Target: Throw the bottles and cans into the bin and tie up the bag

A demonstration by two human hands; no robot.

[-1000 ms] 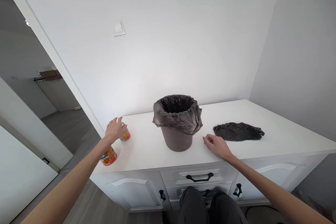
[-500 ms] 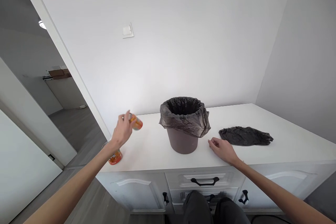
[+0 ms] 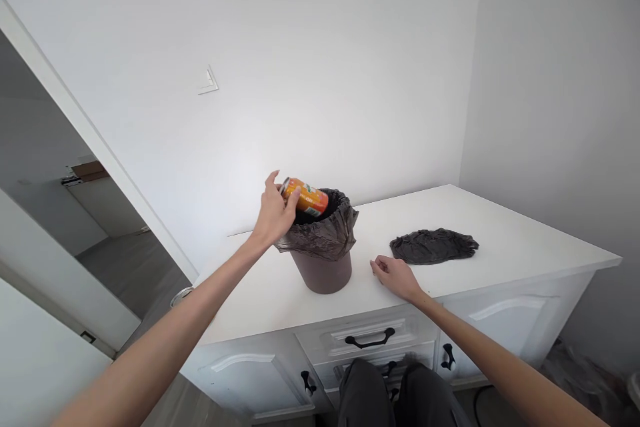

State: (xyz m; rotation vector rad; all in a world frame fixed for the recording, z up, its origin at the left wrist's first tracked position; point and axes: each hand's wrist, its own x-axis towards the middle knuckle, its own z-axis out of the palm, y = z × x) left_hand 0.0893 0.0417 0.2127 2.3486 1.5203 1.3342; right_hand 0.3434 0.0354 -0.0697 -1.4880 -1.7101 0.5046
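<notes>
My left hand (image 3: 278,208) grips an orange can (image 3: 306,197) by its top end, tilted over the mouth of a brown bin (image 3: 325,272). A dark plastic bag (image 3: 327,240) lines the bin and folds over its rim. My right hand (image 3: 395,275) rests on the white cabinet top, to the right of the bin, with its fingers curled and nothing seen in them. Just beyond it lies a crumpled black bag (image 3: 434,246). Behind my left forearm, the rim of another can (image 3: 181,296) shows; its body is hidden.
The white cabinet (image 3: 270,373) has black handles (image 3: 370,339) along its front. A wall stands behind it, with a switch (image 3: 209,81) on it. On the left is a doorway. My knees are close to the drawers.
My left hand has carried the orange can rightward from the left side of the cabinet top to over the bin. The view has turned to the right. My right hand stays resting by the bin.
</notes>
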